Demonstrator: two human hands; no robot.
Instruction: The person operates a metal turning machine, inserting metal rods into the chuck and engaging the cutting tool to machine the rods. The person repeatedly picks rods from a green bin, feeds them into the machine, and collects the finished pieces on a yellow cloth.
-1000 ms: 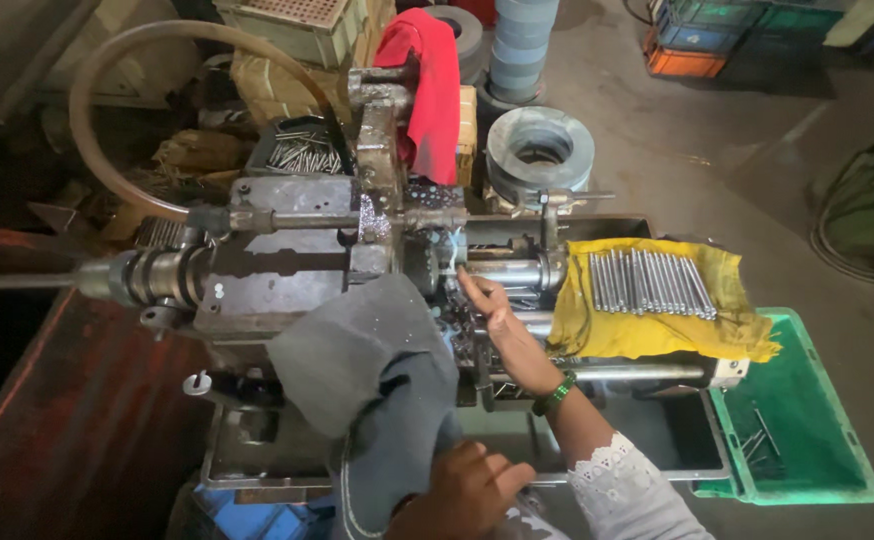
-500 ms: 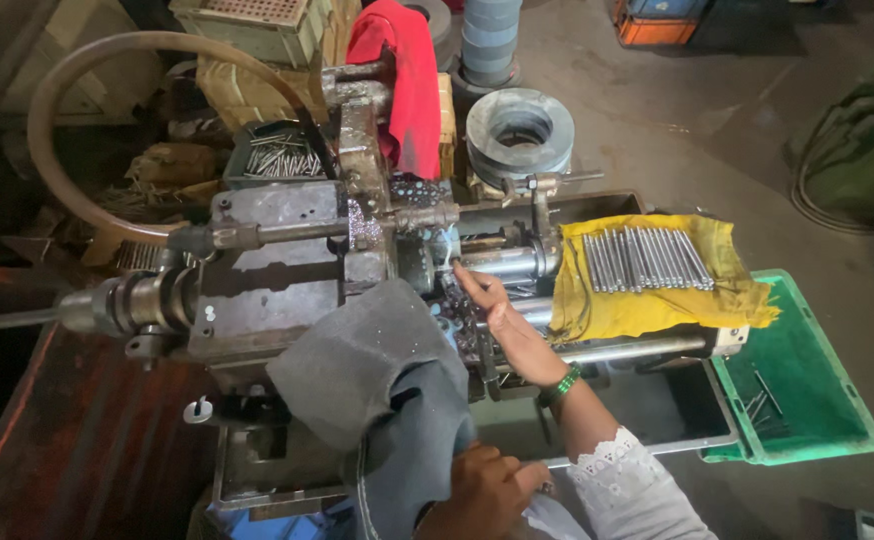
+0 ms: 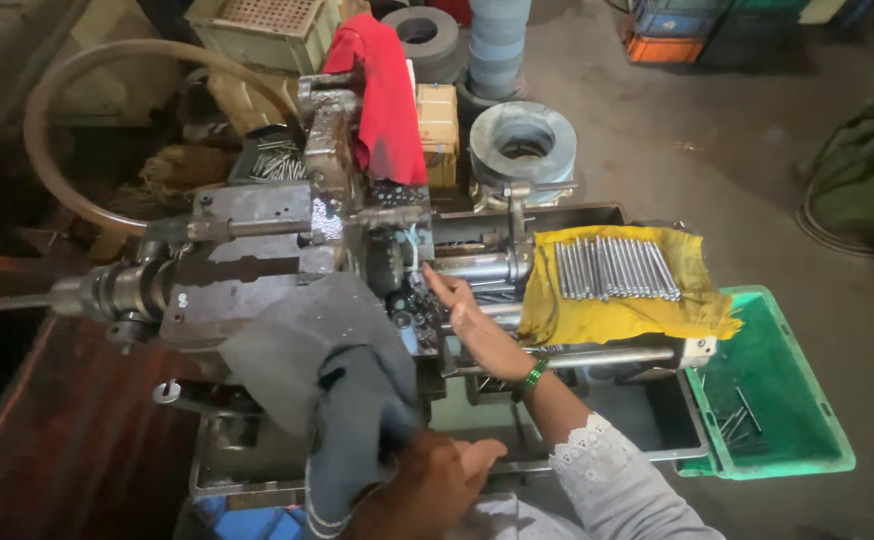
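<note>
A grimy grey metal machine [image 3: 257, 260] with a long spindle fills the middle of the view. My right hand [image 3: 457, 308] reaches from the lower right to the dark round chuck [image 3: 389, 265], fingertips against the parts beside it; a green bangle [image 3: 530, 378] is on the wrist. Whether the fingers hold anything is hidden. My left hand [image 3: 427, 482] is at the bottom, closed on a grey cloth [image 3: 332, 385] draped over the machine's front. A row of thin metal rods [image 3: 612, 268] lies on a yellow cloth [image 3: 617, 315] to the right of my right hand.
A green plastic crate [image 3: 797, 440] with a few rods stands at the lower right. A red cloth [image 3: 387, 90] hangs on the machine's back. Behind it are stacked grey rings [image 3: 527, 140], a curved hose [image 3: 67, 110] and a tray of small rods [image 3: 277, 160].
The view has shifted slightly. My right hand stays at the chuck. My left hand has come a little further up into view on the grey cloth.
</note>
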